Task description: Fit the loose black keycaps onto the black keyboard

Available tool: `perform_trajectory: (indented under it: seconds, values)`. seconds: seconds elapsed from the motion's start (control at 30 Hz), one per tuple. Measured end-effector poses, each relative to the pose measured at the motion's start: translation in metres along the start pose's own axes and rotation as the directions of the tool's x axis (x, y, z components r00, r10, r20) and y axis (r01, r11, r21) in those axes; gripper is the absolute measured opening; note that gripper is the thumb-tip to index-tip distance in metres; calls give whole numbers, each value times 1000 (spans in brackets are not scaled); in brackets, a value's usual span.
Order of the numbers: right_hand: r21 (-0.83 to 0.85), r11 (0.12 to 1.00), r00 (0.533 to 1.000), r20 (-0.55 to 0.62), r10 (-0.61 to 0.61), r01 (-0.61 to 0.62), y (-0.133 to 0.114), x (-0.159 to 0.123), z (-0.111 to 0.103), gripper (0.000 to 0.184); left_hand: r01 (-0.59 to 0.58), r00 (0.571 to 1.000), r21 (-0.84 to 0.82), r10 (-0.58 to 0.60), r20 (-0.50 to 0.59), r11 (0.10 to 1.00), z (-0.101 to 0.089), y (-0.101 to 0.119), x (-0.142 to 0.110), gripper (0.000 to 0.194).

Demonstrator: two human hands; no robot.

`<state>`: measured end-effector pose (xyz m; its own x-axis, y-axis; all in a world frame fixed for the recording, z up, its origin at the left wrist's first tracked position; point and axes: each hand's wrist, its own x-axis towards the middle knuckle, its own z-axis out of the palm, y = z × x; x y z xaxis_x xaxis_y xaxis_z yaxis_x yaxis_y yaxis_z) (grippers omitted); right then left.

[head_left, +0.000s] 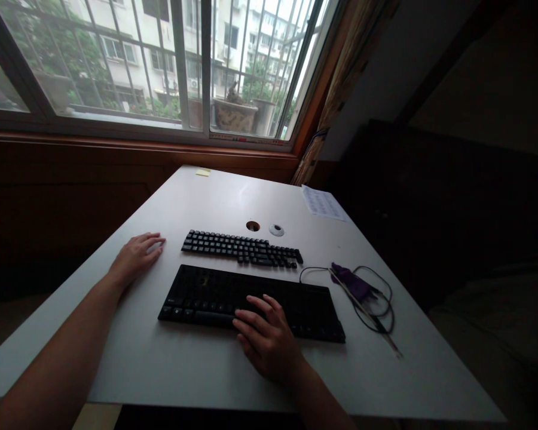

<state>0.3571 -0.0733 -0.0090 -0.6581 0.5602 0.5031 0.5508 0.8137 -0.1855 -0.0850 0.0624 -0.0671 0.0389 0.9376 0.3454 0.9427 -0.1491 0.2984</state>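
A black keyboard body lies near the front of the white table. Behind it lies a block of loose black keycaps, laid out in rows. My right hand rests on the front edge of the keyboard body, fingers spread flat over the keys and holding nothing. My left hand lies palm down on the bare table to the left of the keycap block, fingers stretched out and empty.
A black cable loops at the right of the keyboard beside a purple tool and a thin stick. A round hole and its white cap sit behind the keycaps. A printed sheet and a yellow note lie farther back.
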Motion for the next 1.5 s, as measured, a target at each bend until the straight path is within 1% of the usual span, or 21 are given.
perform_trajectory:
  seconds: [0.2,0.37,0.5,0.93,1.1,1.23,1.33,1.4,1.5]
  values:
    - [15,1000,1000,-6,1,-1,-1,0,3,31,6,1000,18,-6,6,1000,0,1,0,48]
    - [25,999,1000,-5,22,-22,0,0,3,30,-5,1000,-4,5,4,1000,2,-3,1,48]
    - [32,999,1000,-9,15,-15,0,-1,3,32,5,1000,-6,-5,8,1000,3,-4,1,47]
    - [59,998,999,-16,31,-30,0,1,2,31,-9,1000,-14,9,-2,1000,-1,0,1,48]
    - [91,995,999,8,41,-41,1,7,-1,26,3,1000,-25,-3,-4,1000,1,-1,1,48]
    - [82,994,998,6,67,-67,13,21,-7,28,10,1000,-34,-11,-17,999,1,-1,1,48]
    - [33,987,988,10,156,-156,28,36,-8,29,0,1000,-40,-1,-29,999,1,-1,0,47]
    - [5,978,978,6,209,-209,39,46,-4,27,3,1000,-39,-5,-31,999,2,-2,0,47]
    - [10,974,974,8,227,-227,52,59,5,27,8,999,-31,-9,-31,999,2,-1,0,48]
